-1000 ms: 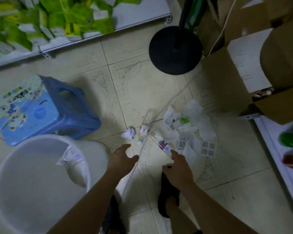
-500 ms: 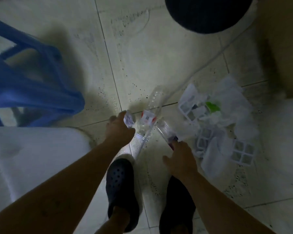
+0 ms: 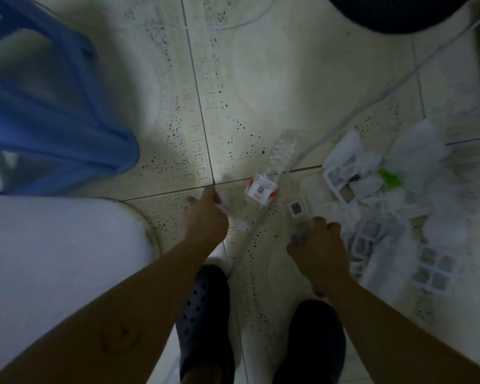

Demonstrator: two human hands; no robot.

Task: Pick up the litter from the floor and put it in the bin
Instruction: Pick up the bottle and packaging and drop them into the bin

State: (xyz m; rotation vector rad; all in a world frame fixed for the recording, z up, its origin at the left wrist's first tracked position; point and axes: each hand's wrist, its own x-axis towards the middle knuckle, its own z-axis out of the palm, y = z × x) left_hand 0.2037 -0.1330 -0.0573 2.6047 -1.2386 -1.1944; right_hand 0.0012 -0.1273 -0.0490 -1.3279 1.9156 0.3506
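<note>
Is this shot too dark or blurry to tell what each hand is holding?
Head view: dim, brightest on the floor tiles at centre; motion blur smears the blue stool, white bin and litter pile; yet readable, the left hand pinches a crumpled scrap and the right hand grips a clear bottle.
</note>
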